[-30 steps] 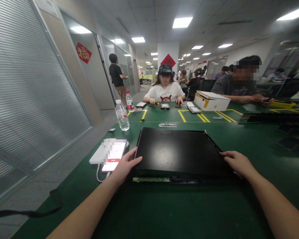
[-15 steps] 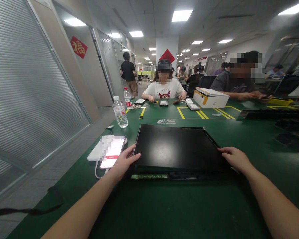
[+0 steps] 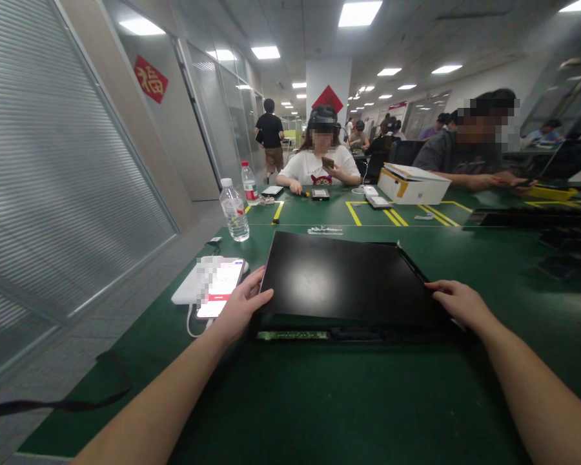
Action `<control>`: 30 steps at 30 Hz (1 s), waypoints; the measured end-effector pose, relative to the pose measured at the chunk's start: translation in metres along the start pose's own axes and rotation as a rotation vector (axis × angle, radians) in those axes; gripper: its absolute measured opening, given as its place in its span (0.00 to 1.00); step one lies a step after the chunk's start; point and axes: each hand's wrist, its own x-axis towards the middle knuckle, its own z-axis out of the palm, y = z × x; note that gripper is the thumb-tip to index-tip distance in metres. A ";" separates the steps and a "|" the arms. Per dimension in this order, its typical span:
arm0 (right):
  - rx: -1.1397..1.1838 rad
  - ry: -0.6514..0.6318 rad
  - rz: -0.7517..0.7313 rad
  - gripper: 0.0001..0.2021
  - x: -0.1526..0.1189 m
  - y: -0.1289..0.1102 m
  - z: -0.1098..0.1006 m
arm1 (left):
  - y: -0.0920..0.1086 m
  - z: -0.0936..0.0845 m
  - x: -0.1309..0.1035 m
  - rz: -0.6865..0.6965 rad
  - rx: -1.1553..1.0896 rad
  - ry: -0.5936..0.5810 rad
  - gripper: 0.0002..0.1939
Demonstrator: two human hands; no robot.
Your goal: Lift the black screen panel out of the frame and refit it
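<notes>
A glossy black LCD panel (image 3: 339,278) lies tilted over a thin black frame (image 3: 414,261), its left side raised. My left hand (image 3: 244,300) grips the panel's left edge, thumb on top and fingers behind. At the opposite end, my right hand (image 3: 458,303) pinches the right edge, where panel and frame meet; its lower fingers are partly hidden. Along the near side a green circuit board strip (image 3: 293,335) shows below the panel. What lies under the panel is hidden.
Left of the panel are a phone (image 3: 221,287) with a white cable and a white device (image 3: 186,290). Two water bottles (image 3: 235,216) stand behind them. Across the green table (image 3: 329,400) sit two people, with a white box (image 3: 414,185) between them. Dark parts lie at right.
Both hands keep hold of the panel, which has barely shifted; the view has tilted slightly. The person opposite has raised a dark object from the table. Someone in the background walks farther away.
</notes>
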 end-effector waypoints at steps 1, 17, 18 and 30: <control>0.013 -0.001 0.008 0.15 0.000 0.000 0.000 | 0.000 0.000 0.000 0.009 -0.005 -0.023 0.35; 0.464 -0.009 0.203 0.14 -0.006 -0.015 -0.005 | 0.003 -0.001 -0.003 0.106 0.070 -0.045 0.35; 0.495 0.004 0.194 0.13 -0.006 -0.016 -0.005 | 0.003 -0.002 -0.003 0.102 0.067 -0.040 0.36; 1.150 0.079 0.254 0.16 -0.023 -0.043 -0.033 | 0.012 0.003 -0.003 0.061 -0.094 -0.047 0.35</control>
